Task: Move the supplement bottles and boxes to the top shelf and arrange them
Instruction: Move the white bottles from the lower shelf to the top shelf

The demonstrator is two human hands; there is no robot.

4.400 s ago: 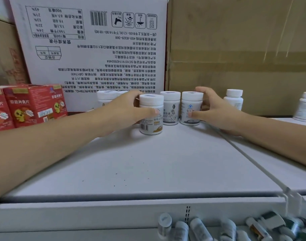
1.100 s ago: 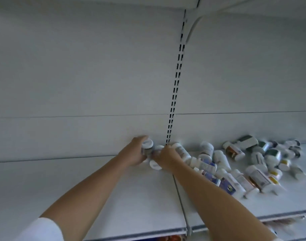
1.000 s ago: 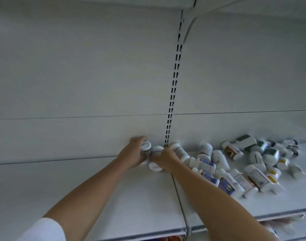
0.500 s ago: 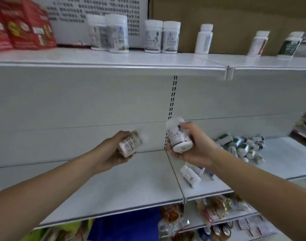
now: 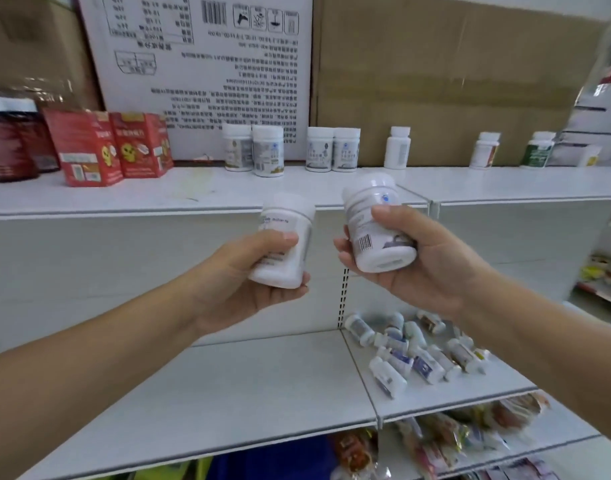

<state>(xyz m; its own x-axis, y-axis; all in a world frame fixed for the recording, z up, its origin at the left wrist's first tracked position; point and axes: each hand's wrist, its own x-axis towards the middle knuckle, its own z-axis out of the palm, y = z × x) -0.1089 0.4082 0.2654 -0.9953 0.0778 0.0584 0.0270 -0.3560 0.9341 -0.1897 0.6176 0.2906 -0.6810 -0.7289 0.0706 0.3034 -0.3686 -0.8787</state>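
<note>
Before the shelving, left hand (image 5: 238, 285): fingers (image 5: 273, 239) wrapped round a white bottle (image 5: 285, 244), thumb across its label, cap tipped up and away.
Right hand (image 5: 432, 265): fingers (image 5: 394, 216) curled round a second white bottle (image 5: 377, 233), base turned toward the person, barcode showing.
Held bottles: side by side, not touching, in the air in front of the top shelf (image 5: 505, 188) edge.
Top shelf, middle: four upright bottles (image 5: 267, 150) in two pairs; three spaced bottles (image 5: 397, 147) further right.
Top shelf, left end: two red boxes (image 5: 89, 150) beside dark jars (image 5: 9, 140).
Behind them: white printed carton (image 5: 207, 64) next to a brown carton (image 5: 453, 81).
Lower shelf (image 5: 228, 393): a pile of small bottles (image 5: 415, 355) lying on their sides, right of the divider.
Underneath: bagged goods (image 5: 435, 441), blurred.
</note>
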